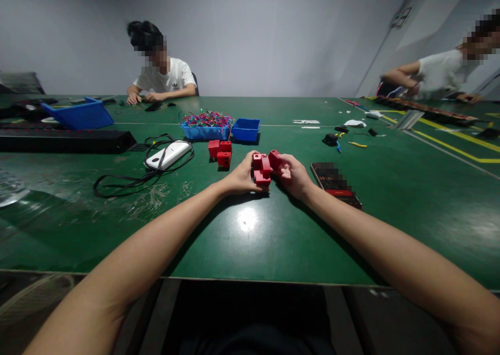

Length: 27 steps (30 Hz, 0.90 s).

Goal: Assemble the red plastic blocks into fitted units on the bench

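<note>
Just above the green table, my left hand (241,177) is closed around a cluster of red blocks (262,169), some with a round hole in them. My right hand (294,175) pinches a single tilted red block (275,160) at the cluster's right side. Whether that block touches the cluster, I cannot tell. Left of my hands, a few more red blocks (224,160) sit together on the table. A phone (336,185) with a lit screen lies beside my right hand.
Behind the red blocks stand a blue bin (207,132) heaped with coloured wires and a smaller blue bin (246,130). A white power strip (169,155) with a black cable (117,192) lies left. Across the table a person (166,76) sits; another person (441,71) is at right.
</note>
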{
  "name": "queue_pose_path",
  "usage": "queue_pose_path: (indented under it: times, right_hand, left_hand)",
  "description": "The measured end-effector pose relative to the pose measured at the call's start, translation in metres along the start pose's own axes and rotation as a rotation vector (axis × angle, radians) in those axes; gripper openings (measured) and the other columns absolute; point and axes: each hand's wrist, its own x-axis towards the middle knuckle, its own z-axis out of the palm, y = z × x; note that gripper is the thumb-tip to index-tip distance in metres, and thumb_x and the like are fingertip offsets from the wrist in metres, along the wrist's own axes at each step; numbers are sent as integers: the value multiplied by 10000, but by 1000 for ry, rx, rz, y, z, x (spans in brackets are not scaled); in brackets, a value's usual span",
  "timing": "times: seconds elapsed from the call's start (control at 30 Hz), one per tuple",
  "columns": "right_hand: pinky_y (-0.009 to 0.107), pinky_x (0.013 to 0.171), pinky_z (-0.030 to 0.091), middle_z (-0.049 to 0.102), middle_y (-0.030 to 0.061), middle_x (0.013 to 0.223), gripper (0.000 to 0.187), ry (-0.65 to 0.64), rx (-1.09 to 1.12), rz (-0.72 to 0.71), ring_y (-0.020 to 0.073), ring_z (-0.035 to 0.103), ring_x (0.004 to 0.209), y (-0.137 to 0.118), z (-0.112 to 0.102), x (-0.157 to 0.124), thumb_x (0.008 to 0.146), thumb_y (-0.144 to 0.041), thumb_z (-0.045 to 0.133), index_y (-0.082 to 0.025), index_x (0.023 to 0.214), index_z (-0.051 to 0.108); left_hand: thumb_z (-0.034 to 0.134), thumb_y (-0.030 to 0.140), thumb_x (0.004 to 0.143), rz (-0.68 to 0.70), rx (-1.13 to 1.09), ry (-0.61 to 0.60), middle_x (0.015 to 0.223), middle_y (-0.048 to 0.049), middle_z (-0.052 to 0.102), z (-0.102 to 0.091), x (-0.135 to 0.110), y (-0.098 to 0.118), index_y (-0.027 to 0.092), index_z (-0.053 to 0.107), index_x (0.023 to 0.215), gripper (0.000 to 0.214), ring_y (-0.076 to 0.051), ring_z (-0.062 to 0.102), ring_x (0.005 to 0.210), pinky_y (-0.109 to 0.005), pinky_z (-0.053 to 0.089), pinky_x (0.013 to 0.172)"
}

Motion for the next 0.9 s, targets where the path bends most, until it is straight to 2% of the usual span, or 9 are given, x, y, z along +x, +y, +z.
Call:
queue_pose_path:
  times: [0.17, 0.33, 0.5, 0.6, 0.7, 0.9]
  right_hand:
    - [206, 638, 545, 633, -32, 677, 236, -29, -20, -5, 101, 613, 657, 1, 0, -2, 679, -103, 716, -206, 715, 507]
    - [217, 693, 524, 655, -41, 763, 337, -18, -59, -65, 100, 609, 693, 3, -2, 0, 577, -22, 682, -211, 805, 521]
    - [234, 701, 530, 682, -24, 830, 365, -22, -45, -26, 130, 635, 787, 0, -2, -2, 556, -5, 590, -216, 847, 524]
    - [233, 680, 538, 685, -23, 815, 368, -22, -24, -16, 132, 638, 771, -1, 0, -4, 553, 2, 560, -216, 847, 524]
    - [215, 615, 539, 664, -30, 755, 297, -28, -18, -18, 121, 626, 691, -3, 2, -5, 607, -22, 572, -215, 830, 529]
    - [189, 444, 482, 650, -6, 739, 16, 62, -32, 35, 104, 611, 545, -5, 4, -4, 873, -215, 556, -200, 877, 563]
  left_hand:
    - [879, 396, 547, -2, 15, -2, 1318, -179, 491, 0, 0, 1, 162, 307, 1337, 1003, -320, 528, 1240, -482, 421, 1081]
    - [880, 386, 546, 4, -2, -8, 1337, -163, 488, 0, 0, -1, 184, 311, 1341, 998, -312, 519, 1263, -466, 420, 1089]
    - [889, 392, 535, 8, 15, -3, 1344, -168, 481, 0, 1, -1, 189, 310, 1333, 1007, -316, 524, 1258, -480, 421, 1089]
    - [887, 394, 541, -2, 8, -11, 1347, -178, 478, 0, 1, -1, 181, 301, 1332, 1007, -319, 526, 1260, -484, 430, 1083]
    - [886, 395, 545, -3, 2, -6, 1350, -184, 478, 0, 1, -1, 175, 304, 1330, 1002, -324, 516, 1279, -484, 424, 1093]
    - [886, 369, 560, 4, -54, -16, 1356, -201, 490, 1, -1, 0, 180, 304, 1338, 990, -326, 532, 1269, -494, 443, 1070]
